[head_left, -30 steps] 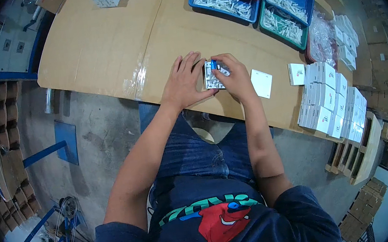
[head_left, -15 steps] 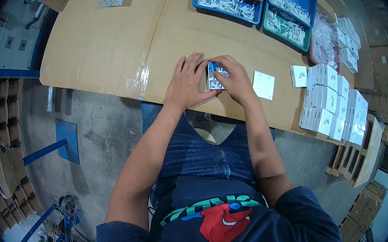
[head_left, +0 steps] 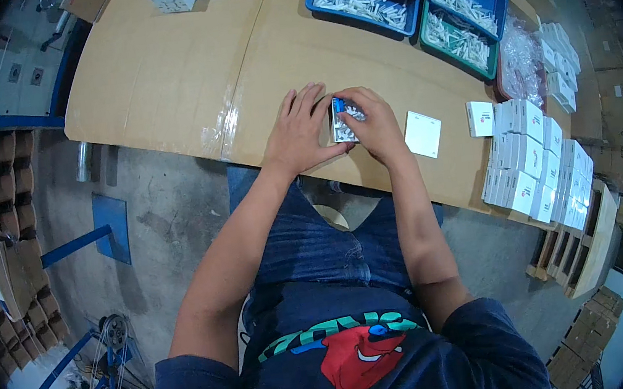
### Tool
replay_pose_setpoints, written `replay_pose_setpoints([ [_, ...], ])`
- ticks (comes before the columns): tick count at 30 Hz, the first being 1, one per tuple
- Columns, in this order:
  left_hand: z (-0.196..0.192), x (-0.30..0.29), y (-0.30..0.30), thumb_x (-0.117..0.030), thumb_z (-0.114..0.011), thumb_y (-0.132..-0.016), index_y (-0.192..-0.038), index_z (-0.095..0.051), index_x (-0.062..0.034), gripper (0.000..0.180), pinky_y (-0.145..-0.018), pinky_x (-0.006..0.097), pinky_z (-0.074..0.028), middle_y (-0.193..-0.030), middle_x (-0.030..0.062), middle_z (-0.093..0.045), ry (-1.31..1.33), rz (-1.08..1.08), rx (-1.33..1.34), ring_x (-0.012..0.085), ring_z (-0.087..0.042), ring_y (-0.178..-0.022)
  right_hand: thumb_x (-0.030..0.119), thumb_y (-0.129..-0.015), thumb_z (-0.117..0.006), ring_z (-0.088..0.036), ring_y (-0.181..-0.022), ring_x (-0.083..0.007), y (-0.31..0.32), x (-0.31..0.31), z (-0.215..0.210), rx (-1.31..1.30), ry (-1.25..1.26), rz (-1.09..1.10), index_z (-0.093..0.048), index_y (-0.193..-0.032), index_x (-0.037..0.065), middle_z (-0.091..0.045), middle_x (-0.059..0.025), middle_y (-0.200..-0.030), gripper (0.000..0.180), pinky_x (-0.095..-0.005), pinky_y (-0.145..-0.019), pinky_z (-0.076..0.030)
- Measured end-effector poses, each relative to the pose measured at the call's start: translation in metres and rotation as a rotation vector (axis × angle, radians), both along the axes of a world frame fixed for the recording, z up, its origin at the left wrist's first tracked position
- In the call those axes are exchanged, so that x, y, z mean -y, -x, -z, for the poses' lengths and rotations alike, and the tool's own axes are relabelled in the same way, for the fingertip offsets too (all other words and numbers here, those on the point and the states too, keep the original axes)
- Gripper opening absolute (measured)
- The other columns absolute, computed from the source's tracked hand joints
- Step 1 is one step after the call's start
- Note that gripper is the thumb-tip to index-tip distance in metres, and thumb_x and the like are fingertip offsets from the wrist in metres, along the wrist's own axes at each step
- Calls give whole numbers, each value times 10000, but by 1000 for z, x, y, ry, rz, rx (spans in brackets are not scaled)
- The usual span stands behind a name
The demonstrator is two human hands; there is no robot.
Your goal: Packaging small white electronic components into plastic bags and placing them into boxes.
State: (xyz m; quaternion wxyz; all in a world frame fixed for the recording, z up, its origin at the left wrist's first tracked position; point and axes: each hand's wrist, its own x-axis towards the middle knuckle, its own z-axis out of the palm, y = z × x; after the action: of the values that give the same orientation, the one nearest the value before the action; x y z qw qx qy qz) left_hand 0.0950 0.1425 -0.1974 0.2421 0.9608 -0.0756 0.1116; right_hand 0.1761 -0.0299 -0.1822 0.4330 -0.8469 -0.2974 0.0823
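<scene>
Steadying open, part-filled box (head_left: 344,141) w/ L hand (head_left: 296,136) spread; R hand (head_left: 376,127) at blue pc (head_left: 339,104) inside, can't tell if pinching. White square (head_left: 423,134), prob lid, not on; closed boxes (head_left: 528,153) stacked right

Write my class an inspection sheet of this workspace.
Surface: cardboard-covered table, with clear tape.
Things: open white box holding small white pieces and a blue piece; white card to its right; coloured trays beyond; stacked white boxes at right.
Clutter: crumpled clear plastic beyond the stacked white boxes.
Grips: left grip spread at the box's left; right grip over its right side, by the blue piece, contact unclear.
Cables: nothing clearly seen.
Surroundings: concrete floor; wooden pallet, right; pulley machine, lower left.
</scene>
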Motion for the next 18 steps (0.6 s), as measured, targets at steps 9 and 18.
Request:
replay_pose_setpoints([
  [9, 4, 1, 0, -612, -742, -745, -1394, -500, -40, 898, -1216, 525, -232, -1494, 174, -437, 5, 1, 5, 322, -360, -1445, -5, -825, -703, -630, -1082, -327, 2, -2, 3, 27, 7, 8, -654, -1148, 7, -659, -145, -1139, 327, -381, -949, -498],
  [18, 5, 0, -1, -686, -671, -780, -1421, -476, -36, 933, -1226, 503, -217, -1495, 172, -437, -39, 6, -14, 308, -346, -1453, 38, -853, -697, -608, -1145, -340, 2, 0, 4, 16, 65, 18, -652, -1197, 26, -655, -141, -1196, 347, -410, -1050, -450],
])
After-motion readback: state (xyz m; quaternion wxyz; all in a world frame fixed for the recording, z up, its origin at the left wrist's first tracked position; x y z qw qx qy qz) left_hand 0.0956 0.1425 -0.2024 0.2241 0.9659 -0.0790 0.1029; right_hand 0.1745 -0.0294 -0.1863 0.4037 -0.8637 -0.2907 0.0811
